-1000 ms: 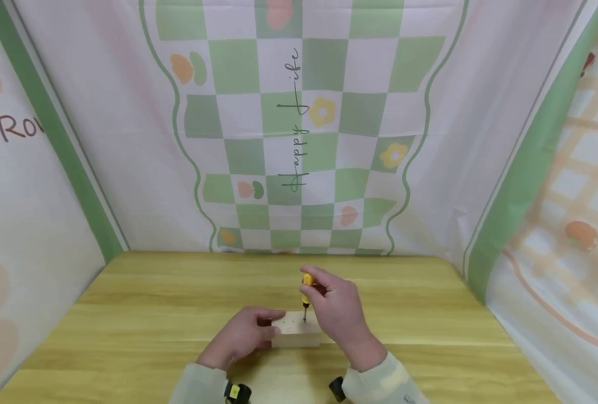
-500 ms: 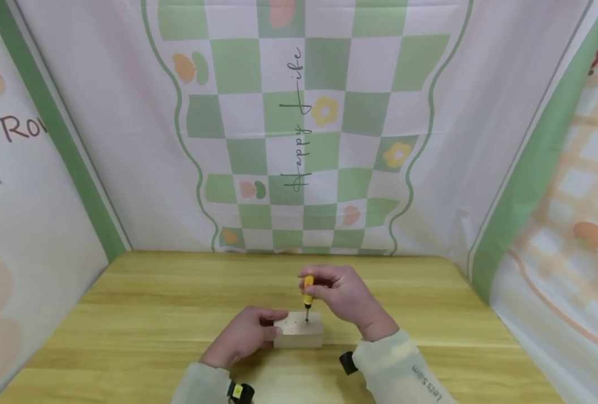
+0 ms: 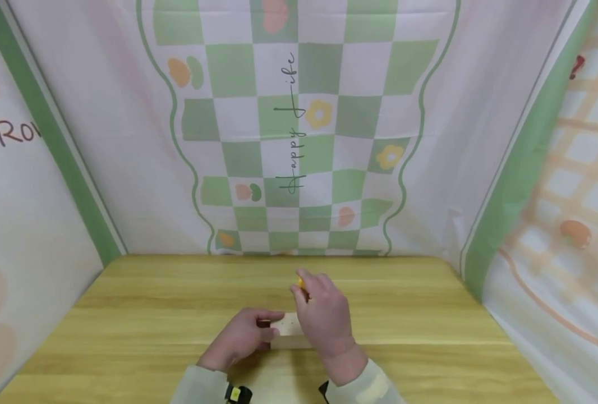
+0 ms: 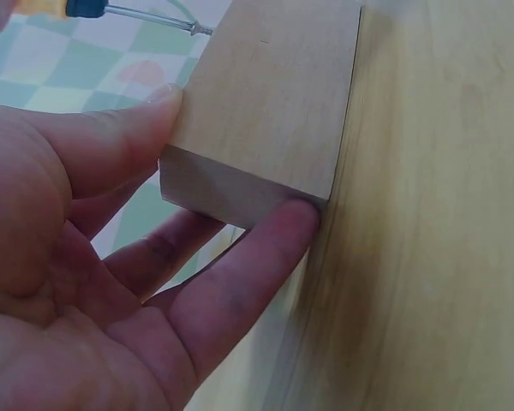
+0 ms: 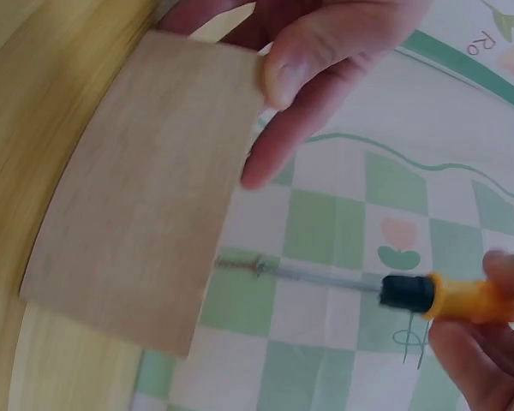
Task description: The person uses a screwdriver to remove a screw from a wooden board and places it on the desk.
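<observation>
A pale wooden block [image 3: 287, 340] with small dark holes in its top sits on the table. My left hand [image 3: 240, 339] grips its left end, thumb and fingertips against the wood. In my right hand [image 3: 326, 317] is a screwdriver with a yellow handle [image 5: 471, 300], pinched between thumb and fingers. Its metal shaft [image 5: 325, 278] meets the head of a screw [image 5: 238, 263] that stands partly out of the block's top face. From the head, the right hand hides the shaft, the screw and the block's right end. The left wrist view shows the screw [image 4: 201, 29] at the block's edge.
The wood-grain table [image 3: 178, 292] spreads around the block. Behind it hangs a green-and-white checked cloth [image 3: 274, 140], with more printed cloth [image 3: 546, 224] along the sides. A dark wrist camera [image 3: 238, 394] is strapped at the left sleeve.
My right hand has swung inward and turned around the screwdriver, now covering the shaft and the block's right end from above. The left hand and the block keep their place.
</observation>
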### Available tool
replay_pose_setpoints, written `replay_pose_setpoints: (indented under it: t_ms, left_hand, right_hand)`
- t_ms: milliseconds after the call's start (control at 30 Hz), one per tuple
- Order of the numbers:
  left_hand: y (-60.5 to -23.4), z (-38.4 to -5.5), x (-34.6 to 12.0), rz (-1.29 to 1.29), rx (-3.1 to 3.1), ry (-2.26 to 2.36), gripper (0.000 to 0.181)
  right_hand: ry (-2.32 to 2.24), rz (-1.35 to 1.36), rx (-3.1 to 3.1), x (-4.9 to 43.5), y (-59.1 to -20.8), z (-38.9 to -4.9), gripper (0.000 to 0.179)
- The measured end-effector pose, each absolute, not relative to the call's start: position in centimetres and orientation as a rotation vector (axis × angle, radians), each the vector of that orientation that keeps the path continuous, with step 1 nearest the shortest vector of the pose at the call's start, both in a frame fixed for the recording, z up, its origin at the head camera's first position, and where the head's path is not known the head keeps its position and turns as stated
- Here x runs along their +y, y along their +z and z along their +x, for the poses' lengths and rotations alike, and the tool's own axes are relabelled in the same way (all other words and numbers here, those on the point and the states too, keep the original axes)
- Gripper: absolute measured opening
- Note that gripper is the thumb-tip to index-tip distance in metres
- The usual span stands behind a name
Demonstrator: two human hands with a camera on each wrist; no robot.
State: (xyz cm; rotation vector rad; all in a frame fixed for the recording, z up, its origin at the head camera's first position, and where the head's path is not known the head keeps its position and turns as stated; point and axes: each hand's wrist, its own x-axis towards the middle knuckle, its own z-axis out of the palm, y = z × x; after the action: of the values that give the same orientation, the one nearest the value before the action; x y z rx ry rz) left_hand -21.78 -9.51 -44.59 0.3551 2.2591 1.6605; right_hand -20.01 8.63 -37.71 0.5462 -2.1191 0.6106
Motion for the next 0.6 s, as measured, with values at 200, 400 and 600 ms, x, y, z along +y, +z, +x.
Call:
replay_pose_setpoints:
  t_ms: [200,400,600]
  left_hand:
    - [-44.7,-21.84,-9.68,0.381,2.272,1.661,0.029]
    - [-44.86,-22.0,-9.68,0.388,2.299,1.651,0.03]
    - [-44.92,-22.15,-9.56,0.361,2.345,1.621,0.03]
  right_hand:
    - [0.737,0.557,-2.123,8.41,-37.6,-20.1,0.024]
    - [0.829,0.545,-2.133,8.56,-37.19,-20.13,0.02]
    - [0.974,0.586,-2.212,9.16,-36.72,-20.46,0.019]
